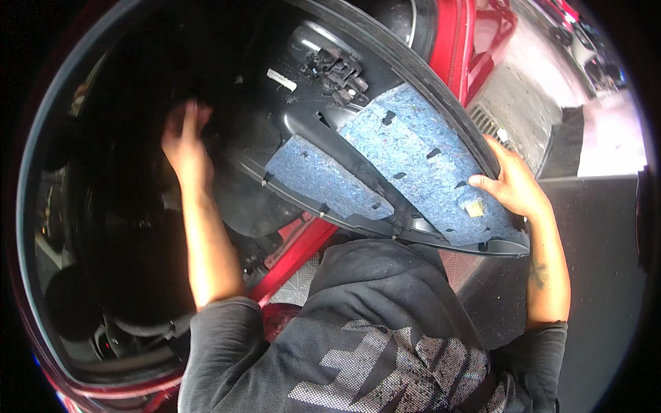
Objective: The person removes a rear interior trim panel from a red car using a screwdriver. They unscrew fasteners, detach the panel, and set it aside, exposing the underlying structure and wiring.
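Note:
A black car door trim panel (355, 164) lies tilted in front of me, its inner side facing up. Two blue fibre pads, a large one (414, 158) and a smaller one (322, 175), are fixed to it. My right hand (513, 180) grips the panel's right edge, thumb over the near side of the rim. A black mechanism (341, 77) and a white label (281, 80) sit toward the panel's far end. My left hand (187, 146) reaches into deep shadow left of the pads. Its fingers are too dark to show whether they hold anything.
Red car bodywork (453, 48) stands behind the panel, and a red sill (299, 249) runs below it. Dark glass with a rounded frame (29, 186) fills the left side. A floor grate (486, 121) and a dark flat surface (592, 275) lie to the right.

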### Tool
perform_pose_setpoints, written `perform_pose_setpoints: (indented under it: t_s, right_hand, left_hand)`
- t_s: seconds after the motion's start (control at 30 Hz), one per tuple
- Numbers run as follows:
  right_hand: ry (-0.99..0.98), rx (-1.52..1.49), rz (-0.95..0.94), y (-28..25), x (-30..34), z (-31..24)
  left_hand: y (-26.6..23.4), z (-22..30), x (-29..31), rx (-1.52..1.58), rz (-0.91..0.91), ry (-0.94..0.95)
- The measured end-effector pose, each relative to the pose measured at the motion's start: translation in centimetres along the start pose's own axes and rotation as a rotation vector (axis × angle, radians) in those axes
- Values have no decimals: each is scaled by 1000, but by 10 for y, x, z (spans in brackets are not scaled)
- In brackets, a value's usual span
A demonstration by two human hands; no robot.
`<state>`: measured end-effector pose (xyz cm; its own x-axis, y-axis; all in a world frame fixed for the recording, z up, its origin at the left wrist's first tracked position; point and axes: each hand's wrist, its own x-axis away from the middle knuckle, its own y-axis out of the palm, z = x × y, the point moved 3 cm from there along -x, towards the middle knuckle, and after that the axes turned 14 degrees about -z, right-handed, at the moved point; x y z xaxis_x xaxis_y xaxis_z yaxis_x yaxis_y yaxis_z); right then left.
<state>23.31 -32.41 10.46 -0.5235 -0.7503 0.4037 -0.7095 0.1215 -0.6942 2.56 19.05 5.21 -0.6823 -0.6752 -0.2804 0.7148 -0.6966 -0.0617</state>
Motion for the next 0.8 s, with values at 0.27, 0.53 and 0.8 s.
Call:
perform_pose_setpoints:
  t_s: [0.27,0.53,0.8]
  right_hand:
    - [-428,-76,-189,-7,-10,20]
    - [-740,-84,-220,-1,-31,36]
    - [-822,-59,-242,4,-57,65]
  left_hand:
    - [32,-57,257,59,529,-290]
    - [160,-8,451,184,700,-418]
    - [239,-20,603,124,877,-629]
